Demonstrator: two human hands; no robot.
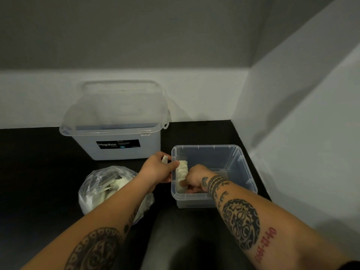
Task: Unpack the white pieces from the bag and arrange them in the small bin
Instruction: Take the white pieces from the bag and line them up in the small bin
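The bag (101, 184) on the left holds loose white pieces (116, 185) — thin, light and limp, I'd guess, best pinched by an edge. The left hand (155, 169) pinches one piece (165, 159) at the small bin (214, 146) rim. Inside, against the left wall, stands a stack (182, 170) — the right hand (192, 180) curls round its near end.

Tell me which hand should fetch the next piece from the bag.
Left, probably. The left hand lies outside the small bin, nearest the bag, though it must first drop off the white piece it holds. The right hand is down inside the bin, gripping the stacked pieces, farther from the bag.
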